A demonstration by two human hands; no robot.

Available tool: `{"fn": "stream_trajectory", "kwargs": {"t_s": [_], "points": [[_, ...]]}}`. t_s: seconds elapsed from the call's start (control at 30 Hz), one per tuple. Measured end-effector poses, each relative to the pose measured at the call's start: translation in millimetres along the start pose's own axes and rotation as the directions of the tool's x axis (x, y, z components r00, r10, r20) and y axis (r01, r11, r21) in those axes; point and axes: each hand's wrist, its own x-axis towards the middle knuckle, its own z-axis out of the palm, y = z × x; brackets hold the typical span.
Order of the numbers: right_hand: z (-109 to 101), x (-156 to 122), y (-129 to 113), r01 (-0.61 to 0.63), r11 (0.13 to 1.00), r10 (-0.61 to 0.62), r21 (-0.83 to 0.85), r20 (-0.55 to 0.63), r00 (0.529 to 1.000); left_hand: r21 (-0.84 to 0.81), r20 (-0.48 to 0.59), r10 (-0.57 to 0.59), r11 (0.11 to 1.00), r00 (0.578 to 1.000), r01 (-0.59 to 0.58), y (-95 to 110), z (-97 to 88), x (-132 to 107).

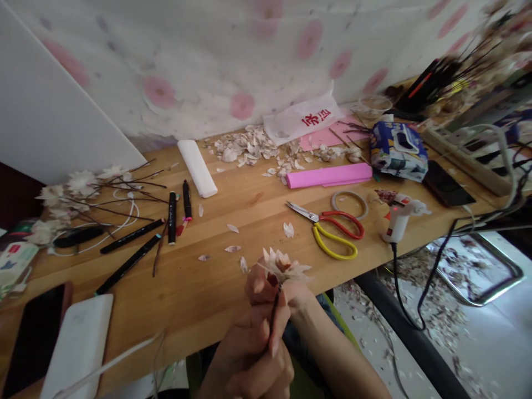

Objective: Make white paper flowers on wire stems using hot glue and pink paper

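A small pale flower (281, 265) built from thin flakes sits on top of a dark twig stem (274, 310), held over the near edge of the wooden table (233, 210). My left hand (249, 354) is closed around the lower stem. My right hand (270, 288) pinches the base of the flower head, fingers pressed together. Loose pale petals (233, 228) lie on the table just beyond the hands.
Scissors (332, 230) with red and yellow handles, a tape ring (349, 203), a white glue gun (399, 217) with its cord, a pink roll (328, 175), a pile of flakes (249, 148), black markers (172, 217), finished flower twigs (83, 191), a phone (35, 338) and white power bank (78, 343).
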Motion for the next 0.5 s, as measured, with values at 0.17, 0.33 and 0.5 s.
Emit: {"fn": "stream_trajectory", "kwargs": {"t_s": [0.17, 0.33, 0.5], "points": [[3.6, 1.1, -5.8, 0.050, 0.996, -0.062, 0.078, 0.167, 0.984, 0.036, -0.043, 0.003, 0.999, 0.999, -0.001, -1.7, -6.7, 0.2], [7.4, 6.0, -5.1, 0.035, 0.993, -0.060, 0.114, 0.220, 0.974, 0.000, 0.025, 0.015, 1.000, 1.000, -0.015, 6.1, 8.0, 1.8], [9.1, 4.0, -9.2, 0.027, 0.991, -0.053, 0.131, 0.198, 0.979, -0.029, 0.086, 0.067, 0.997, 0.994, -0.065, 10.0, 11.6, 5.9]]}}
